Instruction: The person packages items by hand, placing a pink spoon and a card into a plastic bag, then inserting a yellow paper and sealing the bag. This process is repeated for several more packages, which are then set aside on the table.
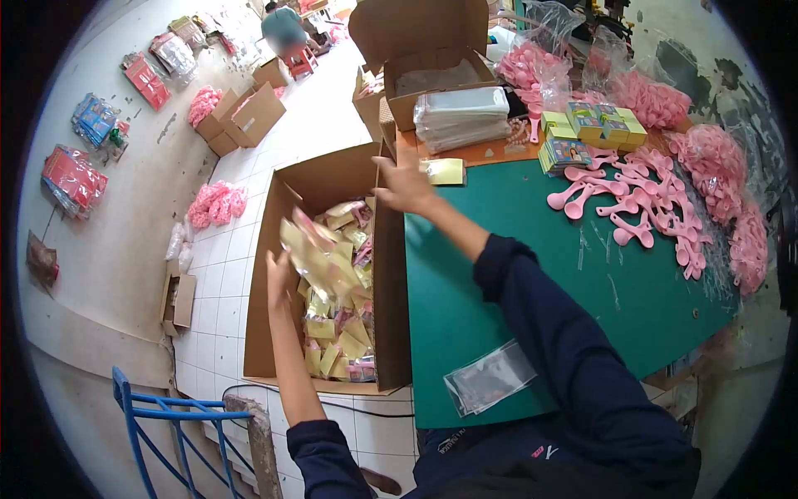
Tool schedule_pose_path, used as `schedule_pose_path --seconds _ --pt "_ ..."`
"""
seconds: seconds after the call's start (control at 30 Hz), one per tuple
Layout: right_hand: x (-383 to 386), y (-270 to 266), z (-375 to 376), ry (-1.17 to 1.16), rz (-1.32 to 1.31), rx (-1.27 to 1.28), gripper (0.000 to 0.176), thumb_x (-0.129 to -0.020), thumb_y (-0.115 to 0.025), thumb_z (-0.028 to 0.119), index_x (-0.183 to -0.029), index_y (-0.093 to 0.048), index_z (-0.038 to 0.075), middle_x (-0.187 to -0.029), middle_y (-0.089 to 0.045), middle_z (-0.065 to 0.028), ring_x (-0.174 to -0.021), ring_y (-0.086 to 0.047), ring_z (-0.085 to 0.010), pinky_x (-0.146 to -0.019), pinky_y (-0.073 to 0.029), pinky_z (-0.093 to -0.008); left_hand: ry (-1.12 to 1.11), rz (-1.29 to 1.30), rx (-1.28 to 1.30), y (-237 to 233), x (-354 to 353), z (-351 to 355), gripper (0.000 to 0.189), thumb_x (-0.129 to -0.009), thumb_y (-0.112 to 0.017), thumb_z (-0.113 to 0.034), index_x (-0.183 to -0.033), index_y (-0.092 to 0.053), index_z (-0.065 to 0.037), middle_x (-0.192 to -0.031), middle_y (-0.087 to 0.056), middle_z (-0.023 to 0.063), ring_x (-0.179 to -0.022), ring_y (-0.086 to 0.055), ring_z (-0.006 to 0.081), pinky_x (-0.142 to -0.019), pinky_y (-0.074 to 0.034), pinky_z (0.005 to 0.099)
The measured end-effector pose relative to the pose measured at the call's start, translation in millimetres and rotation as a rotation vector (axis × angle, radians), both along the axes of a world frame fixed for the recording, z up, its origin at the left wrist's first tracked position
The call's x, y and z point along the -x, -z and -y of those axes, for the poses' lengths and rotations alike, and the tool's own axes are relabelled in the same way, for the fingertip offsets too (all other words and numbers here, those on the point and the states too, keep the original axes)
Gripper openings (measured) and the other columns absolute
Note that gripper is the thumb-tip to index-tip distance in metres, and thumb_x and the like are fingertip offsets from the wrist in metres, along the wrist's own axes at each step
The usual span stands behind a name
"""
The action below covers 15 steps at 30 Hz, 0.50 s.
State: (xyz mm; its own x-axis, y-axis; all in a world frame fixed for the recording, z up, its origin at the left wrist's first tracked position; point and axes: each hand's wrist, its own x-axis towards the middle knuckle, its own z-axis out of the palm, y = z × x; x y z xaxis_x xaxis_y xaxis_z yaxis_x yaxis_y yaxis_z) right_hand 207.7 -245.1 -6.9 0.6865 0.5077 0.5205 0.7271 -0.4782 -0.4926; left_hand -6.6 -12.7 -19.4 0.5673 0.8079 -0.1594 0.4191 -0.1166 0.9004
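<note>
My left hand (280, 281) reaches over the open cardboard box (393, 308) beside the table, fingers extended. Right by it, several clear packets with yellow cards and pink pieces (320, 254) are in mid-air, smeared by motion. They look loose of the fingers, though contact at the near edge is hard to judge. Below them lies a heap of similar packets (337, 333) inside the box. My right hand (403, 185) is empty, fingers spread, over the box's right rim at the table edge. Close to it, a yellow-card packet (445, 172) lies on the table.
On the green table (499, 266) are pink spoons (640, 195), small card stacks (573, 150), clear bags (492, 378) and a stack of plastic sleeves (461, 116). Another open box (440, 75) stands behind. A blue metal rail (179, 412) is at lower left. A person (284, 33) sits far back.
</note>
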Motion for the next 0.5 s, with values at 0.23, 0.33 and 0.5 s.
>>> schedule_pose_path --seconds 0.23,0.33,0.5 --pt "-5.7 16.7 70.2 0.137 -0.017 0.142 0.031 -0.086 -0.055 0.021 -0.116 -0.057 0.014 -0.107 -0.056 -0.0162 -0.102 -0.049 -0.0347 -0.086 -0.041 -0.0457 0.243 -0.172 0.146 45.1 29.1 25.2 0.052 -0.091 -0.054 -0.032 -0.131 -0.043 0.0 -0.124 -0.052 0.0137 -0.11 -0.051 0.0205 -0.089 -0.041 0.0295" --pt "14.5 -3.6 20.7 -0.171 0.029 -0.215 0.037 -0.087 -0.052 0.019 -0.122 -0.052 0.006 -0.103 -0.056 -0.0186 -0.093 -0.052 -0.0386 -0.086 -0.042 -0.0448 0.167 -0.037 0.122 33.6 13.9 38.8 0.049 -0.093 -0.051 -0.028 -0.133 -0.037 -0.005 -0.116 -0.055 0.0117 -0.106 -0.051 0.0178 -0.085 -0.041 0.0278" --pt "61.7 -52.8 47.8 -0.698 -0.137 0.201 0.062 -0.087 -0.052 0.052 -0.133 -0.041 0.012 -0.138 -0.032 -0.0278 -0.128 -0.031 -0.0437 -0.105 -0.029 -0.0462 -0.243 0.499 -0.059 -11.9 25.1 70.6 0.043 -0.094 -0.046 -0.019 -0.133 -0.031 -0.007 -0.126 -0.043 0.0125 -0.116 -0.042 0.0168 -0.091 -0.038 0.0329"
